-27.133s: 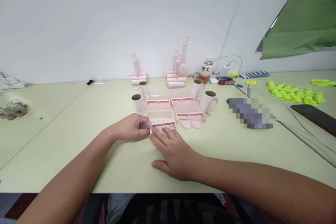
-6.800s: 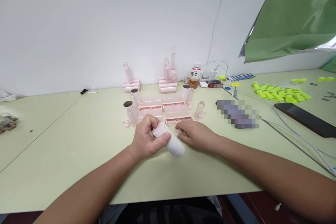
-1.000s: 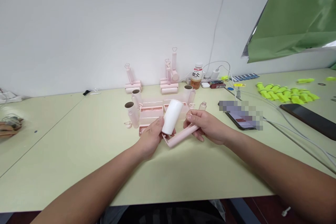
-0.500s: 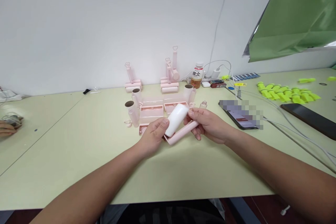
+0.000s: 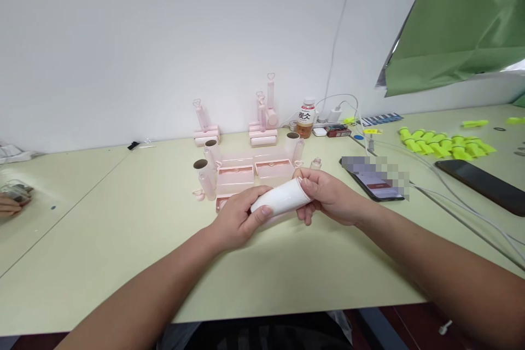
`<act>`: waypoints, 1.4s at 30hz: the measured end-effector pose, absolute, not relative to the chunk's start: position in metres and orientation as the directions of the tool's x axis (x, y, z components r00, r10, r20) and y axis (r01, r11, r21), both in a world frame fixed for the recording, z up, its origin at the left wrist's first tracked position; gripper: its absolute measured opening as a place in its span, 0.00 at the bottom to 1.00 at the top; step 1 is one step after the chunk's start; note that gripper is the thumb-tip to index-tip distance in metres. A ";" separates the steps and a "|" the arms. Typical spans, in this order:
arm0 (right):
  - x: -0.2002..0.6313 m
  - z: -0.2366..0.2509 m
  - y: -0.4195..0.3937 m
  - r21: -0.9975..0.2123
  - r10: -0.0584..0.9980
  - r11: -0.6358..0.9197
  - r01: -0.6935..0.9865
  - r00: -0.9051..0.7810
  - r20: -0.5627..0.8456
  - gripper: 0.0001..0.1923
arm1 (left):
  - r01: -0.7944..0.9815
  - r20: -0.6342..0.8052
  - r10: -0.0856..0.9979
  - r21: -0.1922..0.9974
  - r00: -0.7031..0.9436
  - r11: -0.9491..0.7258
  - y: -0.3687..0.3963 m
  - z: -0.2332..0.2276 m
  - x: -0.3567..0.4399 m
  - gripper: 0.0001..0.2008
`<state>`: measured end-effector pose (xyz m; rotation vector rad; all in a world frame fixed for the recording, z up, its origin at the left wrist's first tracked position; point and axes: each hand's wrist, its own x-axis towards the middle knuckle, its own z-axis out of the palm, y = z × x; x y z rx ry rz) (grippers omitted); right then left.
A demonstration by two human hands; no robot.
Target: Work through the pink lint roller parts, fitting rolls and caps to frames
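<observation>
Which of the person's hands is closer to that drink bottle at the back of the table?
Right. The right hand sits just in front of the bottle; the left hand is farther off, lower left.

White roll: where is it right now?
In the head view the white roll lies nearly level at centre, gripped by the left hand and right hand, above the table and just before the pink trays.

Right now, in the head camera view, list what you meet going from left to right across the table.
Another person's hand → left hand → white roll → right hand → phone → yellow-green pieces
</observation>
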<state>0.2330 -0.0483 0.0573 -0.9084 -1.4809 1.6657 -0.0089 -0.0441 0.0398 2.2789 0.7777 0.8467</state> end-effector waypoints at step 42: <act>0.216 0.037 -0.067 -0.844 0.851 0.474 0.251 -0.379 0.365 0.15 | 0.759 0.441 0.784 0.287 0.437 -0.584 -0.058 0.047 0.000 0.24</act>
